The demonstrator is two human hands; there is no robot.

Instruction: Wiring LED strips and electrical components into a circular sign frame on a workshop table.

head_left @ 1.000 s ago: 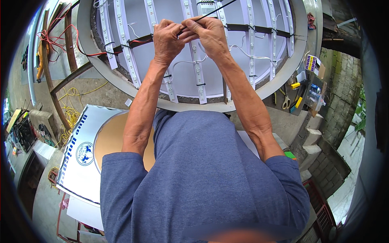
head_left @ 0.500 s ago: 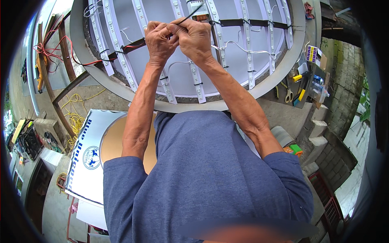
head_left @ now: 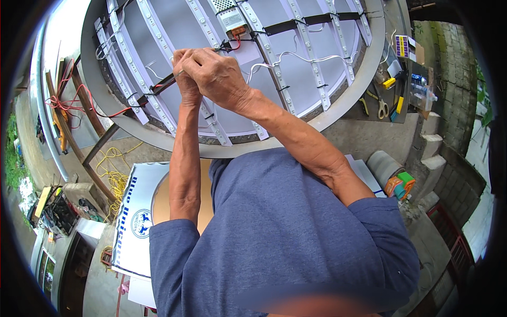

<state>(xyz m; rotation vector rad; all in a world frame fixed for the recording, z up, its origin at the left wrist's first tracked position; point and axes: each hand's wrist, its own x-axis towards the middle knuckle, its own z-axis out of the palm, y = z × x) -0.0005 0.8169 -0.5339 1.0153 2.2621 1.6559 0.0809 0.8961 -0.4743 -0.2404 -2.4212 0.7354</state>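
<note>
My left hand (head_left: 186,79) and my right hand (head_left: 221,78) meet over a large round frame (head_left: 338,113), fingers closed and pressed together. Both are at a dark crossbar (head_left: 168,81) wrapped with red and black wire. A thin black cable tie, seen at my right hand in the earlier frame, is now hidden by the fingers. Rows of white LED strips (head_left: 311,68) cross the frame, with black ties fixing them to the bar. Just beyond my hands sits a perforated metal power supply (head_left: 229,18) with an orange terminal block (head_left: 237,31). White wires (head_left: 296,54) loop between the strips.
Scissors (head_left: 383,110), a yellow-handled cutter (head_left: 397,108) and pliers lie at the right. A grey roll (head_left: 390,166) is beside my right arm. Below the frame leans a white printed board (head_left: 140,203). Yellow cord (head_left: 117,177) and red wire (head_left: 68,103) lie at the left.
My hands have shifted left and down in view, and the right has turned over the left. The power supply's terminals are uncovered, and the black cable tie no longer shows.
</note>
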